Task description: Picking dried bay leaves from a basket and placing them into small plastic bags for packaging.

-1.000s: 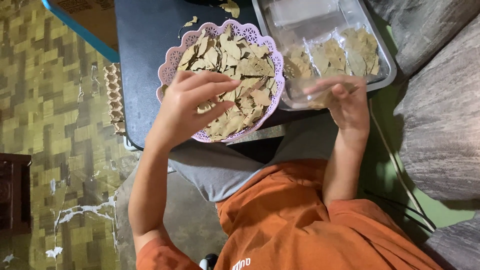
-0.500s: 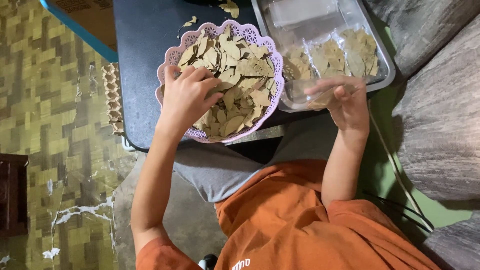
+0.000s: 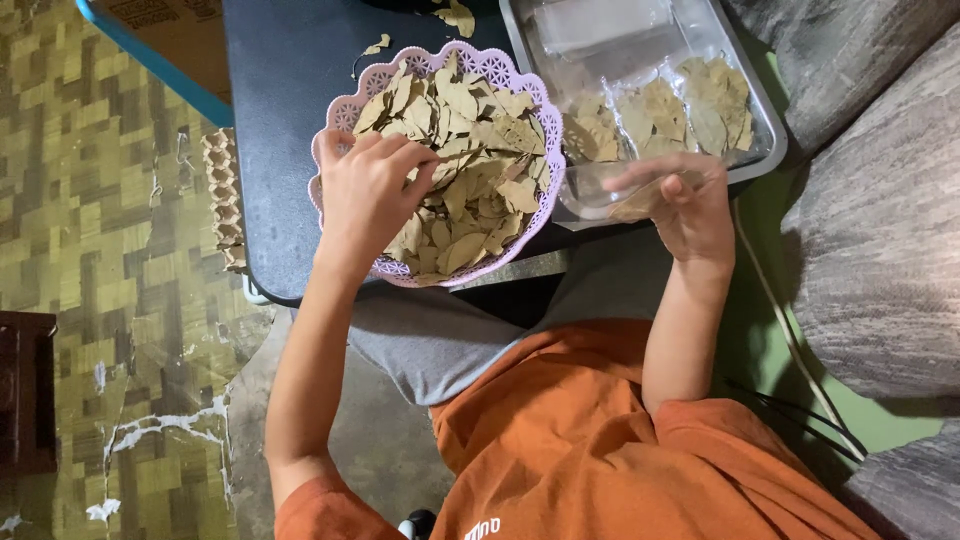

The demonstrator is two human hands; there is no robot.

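now our left hand (image 3: 365, 195) digs clenched fingers into the dried leaves (image 3: 470, 160) in the pink lacy basket (image 3: 335, 110), while our right hand (image 3: 690, 205) grips a small clear bag (image 3: 615, 195), barely filled. beyond it, a few packed bags (image 3: 660, 115) lie in the metal tray (image 3: 765, 140), but the heaped basket suggests most of the work is left.

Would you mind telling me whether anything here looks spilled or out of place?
Yes: two dried leaves lie loose on the dark table, outside the pink basket of leaves where the left hand rests. Otherwise nothing stands out.
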